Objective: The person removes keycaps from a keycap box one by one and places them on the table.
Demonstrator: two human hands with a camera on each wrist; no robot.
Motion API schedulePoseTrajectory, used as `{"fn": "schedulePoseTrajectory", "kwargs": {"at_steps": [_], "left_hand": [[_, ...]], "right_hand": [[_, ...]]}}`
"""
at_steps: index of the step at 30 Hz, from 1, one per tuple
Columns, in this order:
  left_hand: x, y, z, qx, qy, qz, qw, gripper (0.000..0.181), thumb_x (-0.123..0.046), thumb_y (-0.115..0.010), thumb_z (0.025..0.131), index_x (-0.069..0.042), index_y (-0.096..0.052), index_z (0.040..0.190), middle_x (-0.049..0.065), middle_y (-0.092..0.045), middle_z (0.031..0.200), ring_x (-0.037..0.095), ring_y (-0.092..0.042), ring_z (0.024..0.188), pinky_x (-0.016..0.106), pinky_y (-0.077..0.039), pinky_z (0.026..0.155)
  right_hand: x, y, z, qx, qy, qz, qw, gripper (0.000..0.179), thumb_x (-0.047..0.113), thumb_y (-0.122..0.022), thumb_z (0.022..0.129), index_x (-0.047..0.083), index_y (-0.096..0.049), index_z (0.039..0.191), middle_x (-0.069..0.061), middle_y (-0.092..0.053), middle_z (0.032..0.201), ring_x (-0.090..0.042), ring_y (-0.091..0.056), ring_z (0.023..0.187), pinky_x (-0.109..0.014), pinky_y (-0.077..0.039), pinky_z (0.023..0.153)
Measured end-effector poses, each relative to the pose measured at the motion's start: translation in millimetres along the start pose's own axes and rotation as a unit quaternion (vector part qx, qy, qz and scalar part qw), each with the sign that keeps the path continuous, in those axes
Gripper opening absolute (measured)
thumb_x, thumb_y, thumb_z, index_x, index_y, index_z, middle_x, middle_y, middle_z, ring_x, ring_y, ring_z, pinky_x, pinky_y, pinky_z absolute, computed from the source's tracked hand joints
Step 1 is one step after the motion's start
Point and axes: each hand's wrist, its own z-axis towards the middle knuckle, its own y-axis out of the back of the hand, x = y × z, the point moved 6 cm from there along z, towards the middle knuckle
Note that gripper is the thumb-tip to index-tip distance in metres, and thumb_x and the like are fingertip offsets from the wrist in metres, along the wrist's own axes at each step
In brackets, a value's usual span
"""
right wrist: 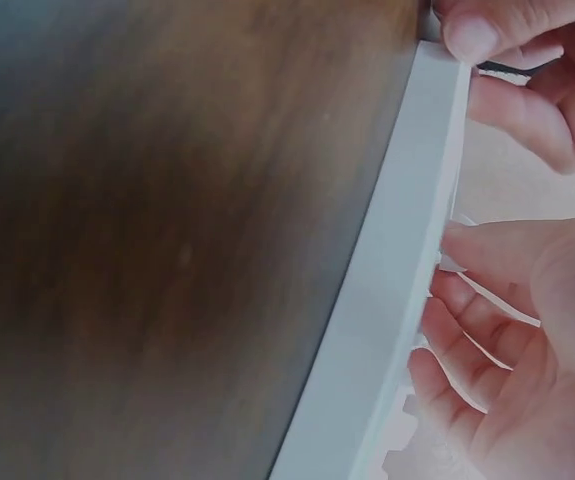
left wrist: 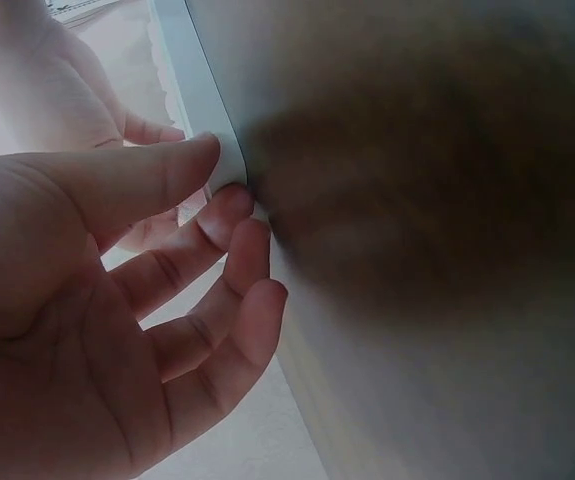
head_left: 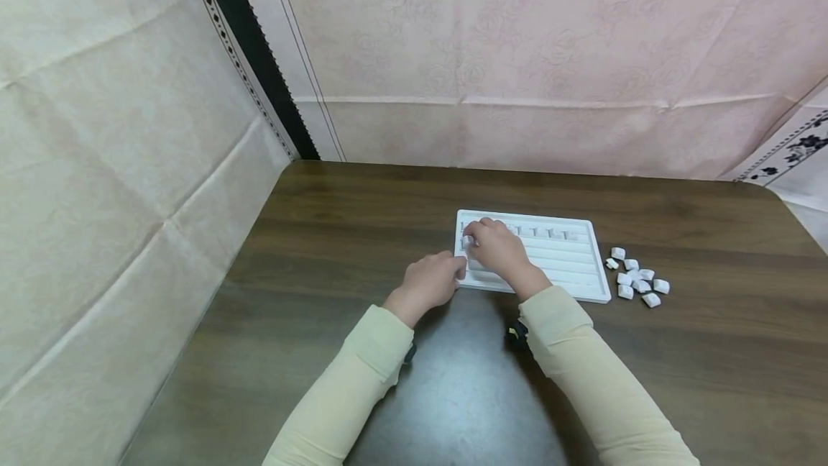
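Observation:
A white rectangular board [head_left: 569, 265] with raised rows across it lies on the brown table. My left hand [head_left: 432, 280] pinches the board's near left corner; in the left wrist view its thumb and index finger meet at the white edge [left wrist: 207, 100]. Over the board's left part, my right hand [head_left: 499, 247] holds a small white block [head_left: 468, 241] between thumb and fingers. The right wrist view shows that block [right wrist: 450, 263] only partly, behind the board's side wall [right wrist: 367, 300]. Several pale pieces [head_left: 550, 233] stand in the board's far row, partly hidden by the right hand.
Loose small white blocks [head_left: 624, 292] lie in a cluster on the table just right of the board. Beyond the table's far edge hangs a pale patterned cloth [head_left: 556, 42], with another cloth [head_left: 116, 164] along the left side.

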Motion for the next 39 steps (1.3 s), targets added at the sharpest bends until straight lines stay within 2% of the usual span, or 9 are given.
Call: {"fn": "schedulePoseTrajectory", "kwargs": {"at_steps": [8,17,31,39], "left_hand": [[-2.8,-0.5,1.6,0.009,0.001,0.000,1.0000,0.010,-0.017,-0.056,0.090,-0.019,-0.061,0.099,0.000,-0.058,0.093,0.015,-0.052,0.075,0.028,-0.042,0.059],[1.3,-0.9,0.7,0.012,0.006,-0.006,0.9999,0.014,-0.014,-0.054,0.090,-0.019,-0.062,0.100,0.000,-0.059,0.092,0.015,-0.052,0.075,0.029,-0.042,0.060],[0.9,-2.1,2.5,0.008,0.004,-0.018,0.9998,0.012,-0.012,-0.058,0.089,-0.017,-0.062,0.099,0.001,-0.060,0.092,0.016,-0.052,0.075,0.028,-0.041,0.060],[-1.3,-2.3,2.2,0.005,0.002,-0.020,0.9998,0.011,-0.013,-0.058,0.089,-0.017,-0.062,0.099,0.002,-0.060,0.092,0.016,-0.051,0.075,0.028,-0.041,0.061]], "right_hand": [[-13.5,6.5,-7.4,-0.012,-0.010,0.008,0.9998,0.027,0.016,-0.057,0.089,0.007,-0.062,0.113,-0.013,-0.061,0.109,-0.029,-0.055,0.103,-0.044,-0.046,0.088],[-22.4,12.4,-17.8,-0.024,-0.004,-0.003,0.9997,0.026,0.014,-0.058,0.088,0.006,-0.063,0.112,-0.013,-0.062,0.108,-0.029,-0.056,0.103,-0.044,-0.047,0.087],[-47.3,29.8,-36.8,-0.035,-0.031,-0.002,0.9989,0.027,0.013,-0.059,0.087,0.006,-0.062,0.113,-0.015,-0.061,0.109,-0.030,-0.056,0.103,-0.046,-0.046,0.086],[-70.7,43.3,-49.8,-0.038,-0.054,-0.003,0.9978,0.027,0.014,-0.057,0.089,0.005,-0.061,0.114,-0.016,-0.060,0.112,-0.031,-0.055,0.105,-0.048,-0.045,0.086]]}}
